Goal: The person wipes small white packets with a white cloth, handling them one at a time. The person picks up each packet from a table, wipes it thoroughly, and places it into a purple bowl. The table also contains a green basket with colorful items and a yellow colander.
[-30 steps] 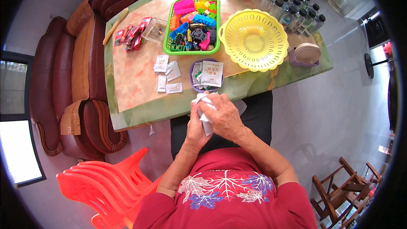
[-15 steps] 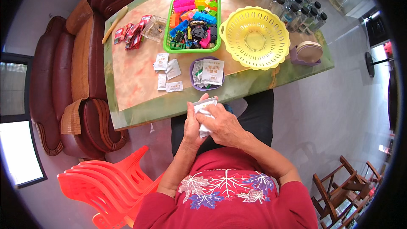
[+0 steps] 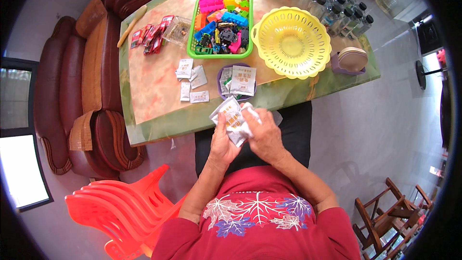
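Note:
Just in front of the table edge, my left hand [image 3: 224, 145] is closed on a white sachet [image 3: 234, 120] with gold print, its thumb lying over the front. Close against it, my right hand [image 3: 266, 138] pinches a crumpled white thing [image 3: 250, 118]; motion blur hides whether it is another sachet or a tissue. Right beyond both hands stands a small purple bowl [image 3: 222, 76], holding several packets, with a larger white packet [image 3: 243, 80] on top. To its left, several white sachets [image 3: 198, 77] lie loosely on the table [image 3: 159, 91].
A green basket [image 3: 189, 43] of colourful toy blocks stands behind the bowl, beside a yellow colander [image 3: 291, 43]. Red packets [image 3: 153, 35] lie at left. Capped bottles [image 3: 341, 14] and a purple holder [image 3: 347, 71] occupy the right side. Red plastic chairs [image 3: 122, 207] are near my left arm.
Both hands have moved slightly forward, toward the table. The sachet in my left hand now shows its printed face, and my right hand has shifted to the right with the white thing.

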Demonstrator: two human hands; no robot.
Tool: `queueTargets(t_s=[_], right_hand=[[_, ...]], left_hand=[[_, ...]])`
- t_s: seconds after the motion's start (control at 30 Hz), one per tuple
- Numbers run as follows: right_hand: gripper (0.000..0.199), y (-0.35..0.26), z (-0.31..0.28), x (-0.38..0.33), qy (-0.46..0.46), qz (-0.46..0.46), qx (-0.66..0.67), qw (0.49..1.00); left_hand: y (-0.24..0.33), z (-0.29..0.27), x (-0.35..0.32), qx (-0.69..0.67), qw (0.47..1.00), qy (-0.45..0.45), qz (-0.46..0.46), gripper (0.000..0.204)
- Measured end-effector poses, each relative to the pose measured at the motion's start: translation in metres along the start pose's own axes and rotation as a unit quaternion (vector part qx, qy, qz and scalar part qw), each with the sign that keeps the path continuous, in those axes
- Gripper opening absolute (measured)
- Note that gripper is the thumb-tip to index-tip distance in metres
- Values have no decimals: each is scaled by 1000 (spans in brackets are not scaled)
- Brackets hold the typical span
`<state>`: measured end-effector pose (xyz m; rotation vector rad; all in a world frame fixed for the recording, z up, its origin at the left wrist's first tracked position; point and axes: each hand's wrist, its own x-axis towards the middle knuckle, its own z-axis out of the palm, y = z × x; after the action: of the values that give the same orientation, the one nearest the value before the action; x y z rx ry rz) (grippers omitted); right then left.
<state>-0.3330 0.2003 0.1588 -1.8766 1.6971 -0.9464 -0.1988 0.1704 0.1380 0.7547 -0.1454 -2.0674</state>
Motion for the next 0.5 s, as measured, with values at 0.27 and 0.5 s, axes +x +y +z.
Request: queueTargets(t_s=[0.27, 0.5], right_hand=[[46, -5, 6, -15, -33, -93, 32, 995], [50, 17, -17, 7, 4, 34, 46, 998]], left_hand=[[0, -5, 4, -14, 999, -27, 35, 57], [3, 14, -3, -21, 999, -22, 36, 53]])
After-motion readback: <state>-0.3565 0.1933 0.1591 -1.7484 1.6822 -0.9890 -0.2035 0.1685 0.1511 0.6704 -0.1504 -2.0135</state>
